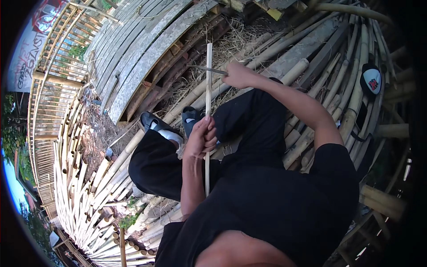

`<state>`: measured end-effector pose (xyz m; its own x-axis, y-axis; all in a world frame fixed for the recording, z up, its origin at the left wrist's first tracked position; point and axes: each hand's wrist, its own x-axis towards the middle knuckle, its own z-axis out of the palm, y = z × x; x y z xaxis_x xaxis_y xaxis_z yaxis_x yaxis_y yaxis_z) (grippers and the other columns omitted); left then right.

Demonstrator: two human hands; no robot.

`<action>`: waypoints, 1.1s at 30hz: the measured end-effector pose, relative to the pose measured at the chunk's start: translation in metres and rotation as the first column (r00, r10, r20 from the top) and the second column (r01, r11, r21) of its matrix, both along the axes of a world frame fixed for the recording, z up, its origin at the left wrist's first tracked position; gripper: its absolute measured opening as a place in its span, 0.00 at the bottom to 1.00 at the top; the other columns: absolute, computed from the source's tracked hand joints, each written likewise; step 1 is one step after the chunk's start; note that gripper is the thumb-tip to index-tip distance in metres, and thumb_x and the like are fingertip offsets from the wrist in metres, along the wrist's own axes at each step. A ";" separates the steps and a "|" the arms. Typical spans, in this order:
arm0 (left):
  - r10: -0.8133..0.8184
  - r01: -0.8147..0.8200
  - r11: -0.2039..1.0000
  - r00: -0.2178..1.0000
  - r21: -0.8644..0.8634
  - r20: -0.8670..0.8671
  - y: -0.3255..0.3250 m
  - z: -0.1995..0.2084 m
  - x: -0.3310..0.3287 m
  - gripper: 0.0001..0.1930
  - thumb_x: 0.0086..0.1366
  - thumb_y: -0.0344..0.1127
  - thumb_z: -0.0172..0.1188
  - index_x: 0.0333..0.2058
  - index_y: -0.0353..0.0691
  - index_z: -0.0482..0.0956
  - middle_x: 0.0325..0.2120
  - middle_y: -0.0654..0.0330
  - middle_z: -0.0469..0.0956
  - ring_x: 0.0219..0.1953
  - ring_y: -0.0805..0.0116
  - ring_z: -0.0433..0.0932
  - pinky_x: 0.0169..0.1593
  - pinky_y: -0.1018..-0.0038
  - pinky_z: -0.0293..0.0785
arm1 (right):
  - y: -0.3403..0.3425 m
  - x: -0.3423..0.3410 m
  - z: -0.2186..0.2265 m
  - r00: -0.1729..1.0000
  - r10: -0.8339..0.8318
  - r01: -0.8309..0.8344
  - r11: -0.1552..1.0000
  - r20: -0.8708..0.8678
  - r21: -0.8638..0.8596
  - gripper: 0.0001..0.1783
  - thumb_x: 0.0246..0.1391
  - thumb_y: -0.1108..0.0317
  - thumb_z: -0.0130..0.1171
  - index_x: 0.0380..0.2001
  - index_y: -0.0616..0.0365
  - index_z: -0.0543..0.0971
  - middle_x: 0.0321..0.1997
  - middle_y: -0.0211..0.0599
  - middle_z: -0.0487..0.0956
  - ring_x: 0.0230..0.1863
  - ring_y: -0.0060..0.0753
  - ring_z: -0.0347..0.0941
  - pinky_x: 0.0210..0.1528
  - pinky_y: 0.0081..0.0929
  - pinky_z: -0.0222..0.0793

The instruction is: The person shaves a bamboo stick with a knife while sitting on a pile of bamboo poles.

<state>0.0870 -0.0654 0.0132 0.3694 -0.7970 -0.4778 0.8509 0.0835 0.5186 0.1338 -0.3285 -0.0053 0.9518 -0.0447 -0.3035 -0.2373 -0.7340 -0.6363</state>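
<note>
A long, pale bamboo strip (208, 84) stands lengthwise in front of my body, its lower end reaching down beside my left forearm. My left hand (201, 137) is wrapped round its middle. Out to the right, my right hand (239, 74) is closed on the handle end of a knife (208, 69) with a thin, dark blade. That blade points left and crosses the strip near its upper part; whether it touches or cuts into the wood I cannot tell. Most of the handle is hidden in my fist.
Stacked bamboo poles (284, 71) lie under and around my legs, with more poles (93, 222) at the lower left. A weathered plank platform (138, 49) stands ahead, dry straw (231, 44) beside it. A bamboo fence (55, 93) runs along the left. A black-and-white object (372, 81) rests on the poles at right.
</note>
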 end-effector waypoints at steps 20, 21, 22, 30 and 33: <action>0.020 -0.012 0.996 0.996 0.086 -0.091 0.019 0.006 -0.015 0.16 0.71 0.48 0.42 0.26 0.47 0.59 0.11 0.73 0.48 0.07 0.85 0.43 0.08 0.85 0.38 | -0.154 0.025 -0.041 0.794 -0.599 0.608 0.780 0.108 -0.148 0.16 0.45 0.59 0.57 0.26 0.65 0.78 0.21 0.47 0.77 0.25 0.41 0.77 0.28 0.37 0.72; 0.016 -0.009 0.998 0.994 0.063 -0.109 0.017 0.006 -0.015 0.16 0.71 0.48 0.42 0.26 0.47 0.60 0.11 0.73 0.48 0.08 0.85 0.43 0.08 0.85 0.38 | -0.134 0.019 -0.032 0.785 -0.618 0.619 0.781 -0.037 0.078 0.15 0.45 0.60 0.57 0.22 0.64 0.76 0.14 0.41 0.74 0.18 0.37 0.73 0.20 0.35 0.69; 0.004 0.002 0.999 0.992 0.045 -0.125 0.014 0.006 -0.015 0.16 0.71 0.47 0.42 0.26 0.47 0.60 0.11 0.73 0.48 0.08 0.85 0.42 0.09 0.85 0.38 | -0.125 0.011 -0.035 0.784 -0.612 0.621 0.763 -0.107 0.183 0.15 0.45 0.60 0.58 0.19 0.63 0.73 0.14 0.38 0.71 0.15 0.33 0.69 0.17 0.33 0.66; -0.017 0.024 0.998 0.994 0.058 -0.106 0.010 0.011 -0.016 0.16 0.71 0.48 0.42 0.26 0.47 0.60 0.11 0.73 0.48 0.07 0.85 0.43 0.09 0.85 0.38 | -0.004 -0.037 -0.012 0.964 -0.266 0.264 0.958 0.008 0.111 0.16 0.44 0.63 0.56 0.18 0.68 0.75 0.15 0.50 0.73 0.20 0.43 0.74 0.28 0.39 0.67; -0.016 0.021 0.997 0.998 0.080 -0.063 0.004 0.010 -0.016 0.16 0.71 0.48 0.43 0.26 0.47 0.60 0.11 0.73 0.48 0.07 0.85 0.43 0.09 0.84 0.38 | 0.018 -0.045 -0.005 0.997 -0.074 0.074 0.997 -0.026 -0.013 0.16 0.42 0.64 0.55 0.21 0.71 0.77 0.21 0.62 0.75 0.28 0.57 0.75 0.33 0.45 0.69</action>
